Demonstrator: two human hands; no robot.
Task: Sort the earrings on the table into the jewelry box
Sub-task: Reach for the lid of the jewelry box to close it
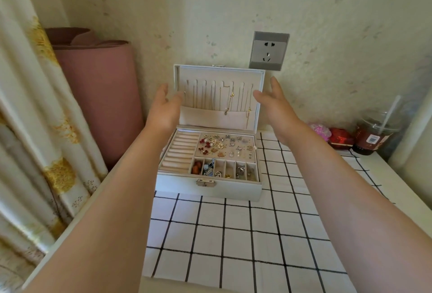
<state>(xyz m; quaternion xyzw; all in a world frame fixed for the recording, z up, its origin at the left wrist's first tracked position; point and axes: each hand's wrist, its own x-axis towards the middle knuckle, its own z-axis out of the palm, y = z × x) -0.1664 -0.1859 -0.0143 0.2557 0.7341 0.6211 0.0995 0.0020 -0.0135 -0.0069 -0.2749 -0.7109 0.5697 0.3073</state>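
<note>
Earrings (pixel 224 146) fill the jewelry box (pixel 208 188), open at the bench's (pixel 397 176) back edge. None lies loose on the checked cloth (pixel 233 234), so sorting looks done. Left hand (pixel 164 108) and right hand (pixel 274 108) flank the raised lid (pixel 219 73), apart, fingers straight, holding nothing; closing it likely remains.

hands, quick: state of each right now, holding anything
Left hand: open, holding nothing, beside the jewelry box lid.
Right hand: open, holding nothing, at the lid's other side.
</note>
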